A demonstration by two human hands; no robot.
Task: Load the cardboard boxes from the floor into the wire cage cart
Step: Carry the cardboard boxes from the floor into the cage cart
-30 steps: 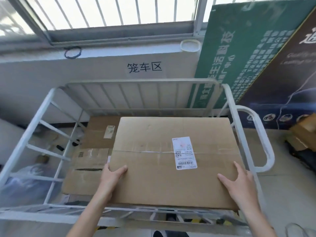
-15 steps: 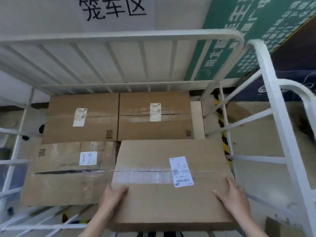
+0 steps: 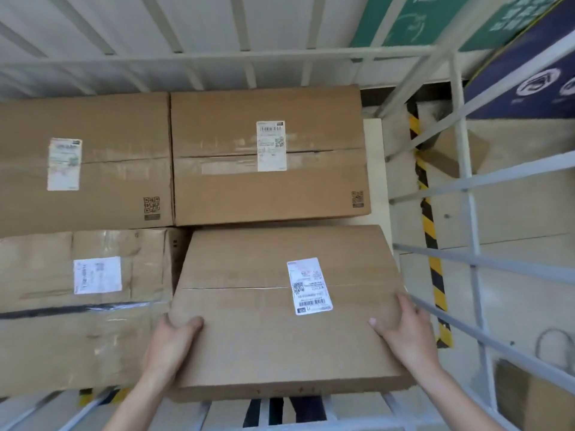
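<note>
Three boxes (image 3: 267, 181) already lie flat in the wire cage cart (image 3: 485, 262): 2 at the back, 1 front-left. A sec ago I held the 4th box (image 3: 280, 346) up by the cart's top rail; now it's down inside, in the front-right gap just beside the others, label up. My left hand (image 3: 172, 343) & right hand (image 3: 407, 334) grip its side edges, fingers (image 3: 190, 322) clamped: thumbs on top, the rest under, hidden. Can't tell if it's touched bottom. I reckon this layer's nearly full; letting go comes next.

Box (image 3: 280, 309) lowered into cart (image 3: 466, 181) (front-right slot); now beside three others.
</note>
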